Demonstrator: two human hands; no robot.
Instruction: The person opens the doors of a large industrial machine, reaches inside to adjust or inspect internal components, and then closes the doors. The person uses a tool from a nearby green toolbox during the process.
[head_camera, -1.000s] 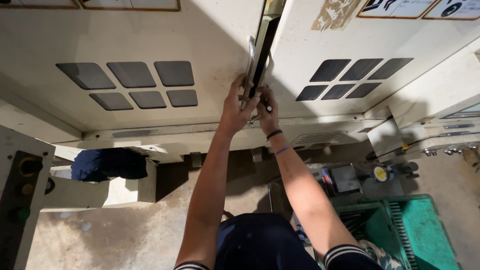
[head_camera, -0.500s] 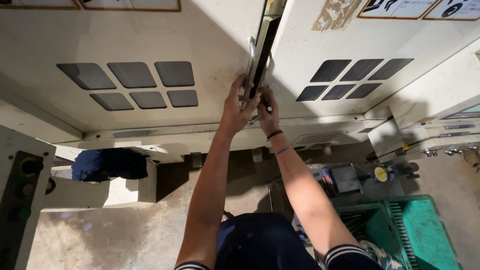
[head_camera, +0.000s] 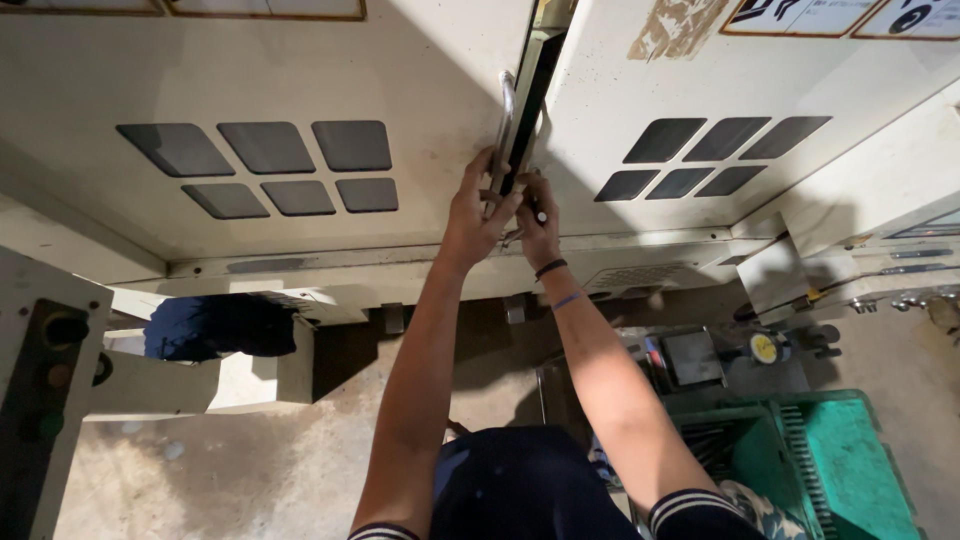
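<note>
Green crate (head_camera: 850, 450) nr door handle (head_camera: 503, 130)

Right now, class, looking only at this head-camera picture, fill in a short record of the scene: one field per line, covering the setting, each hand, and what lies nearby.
setting: cream machine cabinet with two doors, dark window panels on each
left hand: gripping the lower end of the metal door handle
right hand: at the door gap beside the handle, holding a small dark-tipped item, too small to identify
right wrist: dark band and blue band
left door: edge at the dark gap
lower right: green plastic crate
left: dark blue cloth on a ledge
</note>
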